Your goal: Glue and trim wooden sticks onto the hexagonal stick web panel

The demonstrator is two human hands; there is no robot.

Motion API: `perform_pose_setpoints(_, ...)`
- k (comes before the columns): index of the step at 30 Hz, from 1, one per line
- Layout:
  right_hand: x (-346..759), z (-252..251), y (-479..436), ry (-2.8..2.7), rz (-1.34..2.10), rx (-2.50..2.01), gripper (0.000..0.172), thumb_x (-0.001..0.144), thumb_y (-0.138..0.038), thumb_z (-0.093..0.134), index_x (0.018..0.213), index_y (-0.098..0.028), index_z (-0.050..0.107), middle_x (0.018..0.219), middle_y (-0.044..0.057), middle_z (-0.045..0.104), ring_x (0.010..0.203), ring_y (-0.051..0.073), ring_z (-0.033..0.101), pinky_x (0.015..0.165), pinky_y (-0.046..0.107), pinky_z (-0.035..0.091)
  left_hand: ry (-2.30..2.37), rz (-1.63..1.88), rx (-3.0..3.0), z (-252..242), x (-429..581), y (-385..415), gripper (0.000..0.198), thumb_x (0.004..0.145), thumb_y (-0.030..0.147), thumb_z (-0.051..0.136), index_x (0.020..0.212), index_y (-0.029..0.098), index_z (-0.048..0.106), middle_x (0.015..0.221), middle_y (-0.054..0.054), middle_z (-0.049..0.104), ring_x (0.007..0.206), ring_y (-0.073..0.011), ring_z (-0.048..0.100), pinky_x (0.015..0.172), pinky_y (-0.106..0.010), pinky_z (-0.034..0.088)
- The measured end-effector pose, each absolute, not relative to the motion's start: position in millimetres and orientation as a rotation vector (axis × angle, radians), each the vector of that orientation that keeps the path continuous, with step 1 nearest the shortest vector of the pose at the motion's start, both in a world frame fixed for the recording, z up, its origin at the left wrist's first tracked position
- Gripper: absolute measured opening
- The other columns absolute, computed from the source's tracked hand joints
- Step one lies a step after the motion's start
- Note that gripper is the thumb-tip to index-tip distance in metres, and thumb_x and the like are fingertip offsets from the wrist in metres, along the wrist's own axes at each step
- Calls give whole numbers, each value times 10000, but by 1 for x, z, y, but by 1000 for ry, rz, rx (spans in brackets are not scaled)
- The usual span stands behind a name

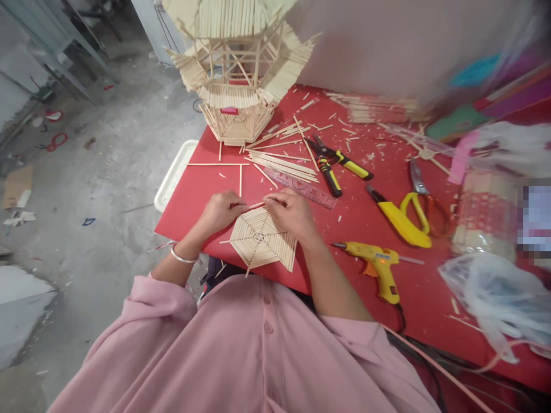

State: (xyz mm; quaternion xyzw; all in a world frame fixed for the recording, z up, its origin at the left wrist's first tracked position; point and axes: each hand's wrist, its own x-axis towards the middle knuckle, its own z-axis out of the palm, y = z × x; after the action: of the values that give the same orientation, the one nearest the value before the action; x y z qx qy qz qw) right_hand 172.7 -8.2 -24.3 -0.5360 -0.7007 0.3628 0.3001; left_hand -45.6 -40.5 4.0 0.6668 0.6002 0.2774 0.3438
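A web-like, many-sided panel of thin wooden sticks (258, 238) lies at the front edge of the red table, close to my body. Along its far edge runs a single wooden stick (257, 205). My left hand (221, 211) pinches this stick near its left end, with thumb and fingertips together. At the other end my right hand (293, 213) closes on it, the palm over the panel's upper right part. A few stick ends jut out past the panel's left and lower edges. My fingers hide both ends of the held stick.
A tiered stick-built pavilion (239, 86) stands behind. Loose sticks (282, 166), a pink ruler (307, 192) and black-yellow pliers (329, 172) lie beyond my hands. To the right are a yellow glue gun (376, 261), a yellow-handled cutter (400, 221), scissors (417, 198) and plastic bags (495, 292).
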Motion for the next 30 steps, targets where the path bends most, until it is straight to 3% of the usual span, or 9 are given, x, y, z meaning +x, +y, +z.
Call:
perform_pose_setpoints(6,174,-24,-9,-1928,906,-1487,232,965,-413,652,1032,-295,840,979,63,729,941,255,688,881,423,528,1528,407,1759,15,-46,-17,147,814,221,703,686,191,769,708,-30,727,672,-153,619,629,-257,400)
perform_pose_setpoints(10,175,-23,-11,-1916,881,-1490,288,981,-352,588,1132,-250,812,1094,102,753,1020,276,704,940,442,535,1520,339,1765,19,-45,-12,142,773,207,708,639,186,751,638,-24,703,617,-149,600,586,-258,370)
perform_pose_setpoints(15,177,-21,-14,-1936,869,-1471,271,972,-272,546,1097,-236,784,1098,105,767,1029,274,703,950,432,537,1522,362,1719,19,-46,-12,61,712,180,744,652,181,749,629,-25,703,606,-145,596,568,-256,363)
perform_pose_setpoints(30,178,-28,-16,-2051,771,-1449,307,992,-278,523,1101,-233,806,1034,115,737,1003,282,685,902,428,526,1469,357,1831,19,-46,-17,115,796,161,660,697,157,718,646,-8,698,626,-131,615,625,-258,417)
